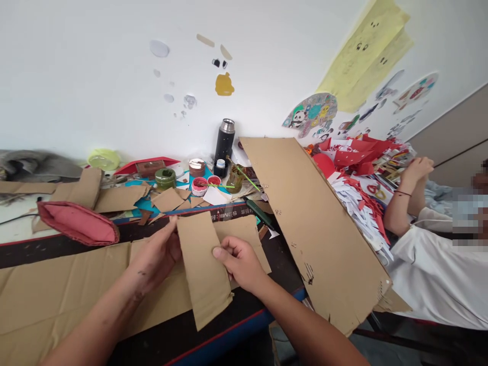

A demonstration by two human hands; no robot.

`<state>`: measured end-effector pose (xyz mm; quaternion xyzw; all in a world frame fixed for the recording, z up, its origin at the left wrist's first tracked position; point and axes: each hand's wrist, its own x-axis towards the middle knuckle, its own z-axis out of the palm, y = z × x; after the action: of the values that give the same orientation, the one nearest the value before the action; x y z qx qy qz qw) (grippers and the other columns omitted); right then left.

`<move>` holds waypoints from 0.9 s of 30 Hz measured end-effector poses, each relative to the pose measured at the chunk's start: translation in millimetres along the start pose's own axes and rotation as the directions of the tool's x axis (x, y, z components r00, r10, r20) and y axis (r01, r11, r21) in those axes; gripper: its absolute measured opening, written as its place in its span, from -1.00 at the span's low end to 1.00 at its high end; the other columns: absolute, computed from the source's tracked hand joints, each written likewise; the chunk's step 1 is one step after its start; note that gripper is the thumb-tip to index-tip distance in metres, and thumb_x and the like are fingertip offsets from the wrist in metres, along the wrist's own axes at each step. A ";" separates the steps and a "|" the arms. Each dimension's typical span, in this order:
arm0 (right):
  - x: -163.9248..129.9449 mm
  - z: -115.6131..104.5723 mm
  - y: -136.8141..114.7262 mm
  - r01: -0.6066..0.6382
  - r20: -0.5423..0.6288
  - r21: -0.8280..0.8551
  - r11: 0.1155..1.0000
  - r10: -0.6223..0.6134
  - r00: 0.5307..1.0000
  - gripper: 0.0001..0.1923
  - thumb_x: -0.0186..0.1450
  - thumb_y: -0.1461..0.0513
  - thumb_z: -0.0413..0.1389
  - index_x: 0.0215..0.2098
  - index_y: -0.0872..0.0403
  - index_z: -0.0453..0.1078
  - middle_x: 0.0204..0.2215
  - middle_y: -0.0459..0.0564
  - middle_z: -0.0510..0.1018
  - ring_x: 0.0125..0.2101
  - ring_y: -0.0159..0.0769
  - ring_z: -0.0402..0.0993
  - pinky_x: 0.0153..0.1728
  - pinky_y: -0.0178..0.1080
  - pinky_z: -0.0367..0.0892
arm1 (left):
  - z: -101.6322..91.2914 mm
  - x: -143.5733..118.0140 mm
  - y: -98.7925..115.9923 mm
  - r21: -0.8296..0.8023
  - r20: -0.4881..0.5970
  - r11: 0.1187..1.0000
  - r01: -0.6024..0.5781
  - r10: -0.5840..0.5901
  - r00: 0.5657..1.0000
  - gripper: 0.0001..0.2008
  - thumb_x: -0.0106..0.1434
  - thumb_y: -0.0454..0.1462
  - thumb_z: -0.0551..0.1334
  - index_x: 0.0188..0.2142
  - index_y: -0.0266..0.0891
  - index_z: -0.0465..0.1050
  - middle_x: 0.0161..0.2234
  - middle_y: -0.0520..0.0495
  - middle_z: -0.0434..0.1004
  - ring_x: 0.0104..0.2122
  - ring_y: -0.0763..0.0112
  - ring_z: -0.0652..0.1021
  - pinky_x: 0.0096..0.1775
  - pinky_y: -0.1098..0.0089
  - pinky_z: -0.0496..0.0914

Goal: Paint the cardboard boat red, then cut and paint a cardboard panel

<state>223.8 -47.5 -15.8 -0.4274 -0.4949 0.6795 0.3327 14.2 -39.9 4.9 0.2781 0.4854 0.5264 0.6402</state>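
- Cardboard piece (202, 277): plain brown oblong, 6 o'clock end ragged; held above dark surface (285, 268), 7 o'clock from view centre.
- Right hand (243, 263): thumb and fingers pinching its 3 o'clock edge.
- Left hand (159, 256): by its 10 o'clock corner; grip cannot be told.

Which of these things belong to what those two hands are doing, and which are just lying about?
Seemingly in use:
- cardboard piece, pinched by the right hand, with the left hand at its left edge
- perhaps the flat cardboard below the left arm

Seemingly lying about:
- black flask
- green jar
- reddish boat-shaped piece
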 end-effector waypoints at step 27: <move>99.7 -65.2 -60.3 -0.067 -0.106 -0.975 0.210 -0.183 0.977 -0.39 0.51 -0.04 0.24 0.39 0.10 0.44 -0.07 0.22 0.76 -0.02 0.11 0.67 -0.12 -0.12 0.38 | -31.6 23.3 -29.5 0.109 -0.112 0.984 -0.144 0.156 0.981 -0.41 0.11 0.13 0.56 0.02 -0.14 0.70 0.02 -0.20 0.78 0.04 -0.14 0.70 -0.02 0.08 0.64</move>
<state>243.6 82.4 7.3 -0.5874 -0.7911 0.1584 0.0636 -3.4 -31.4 -40.1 0.3135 0.5265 0.5641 0.5535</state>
